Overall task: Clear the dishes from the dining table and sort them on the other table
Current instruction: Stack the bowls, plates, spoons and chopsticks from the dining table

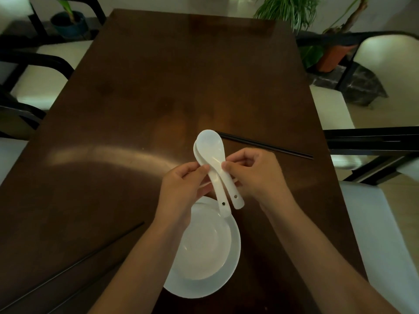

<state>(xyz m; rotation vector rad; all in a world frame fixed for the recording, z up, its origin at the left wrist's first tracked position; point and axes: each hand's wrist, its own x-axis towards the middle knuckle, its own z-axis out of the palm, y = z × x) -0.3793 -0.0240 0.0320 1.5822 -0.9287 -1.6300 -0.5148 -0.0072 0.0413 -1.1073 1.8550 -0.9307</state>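
Note:
Two white ceramic soup spoons [212, 152] are stacked one on the other, bowls pointing away from me, held above the dark wooden dining table [136, 98]. My left hand [181, 191] pinches them from the left and my right hand [256, 175] pinches them from the right at the handles. Below my hands a white bowl [208, 250] sits on a white plate [234, 264] near the table's front edge. One pair of black chopsticks [265, 145] lies to the right of the spoons. Another pair of black chopsticks [74, 264] lies at the front left.
Chairs with pale cushions stand along both long sides, among them the right-hand chair [381, 223] and the left-hand chair [43, 73]. Potted plants [292, 10] stand beyond the far end of the table.

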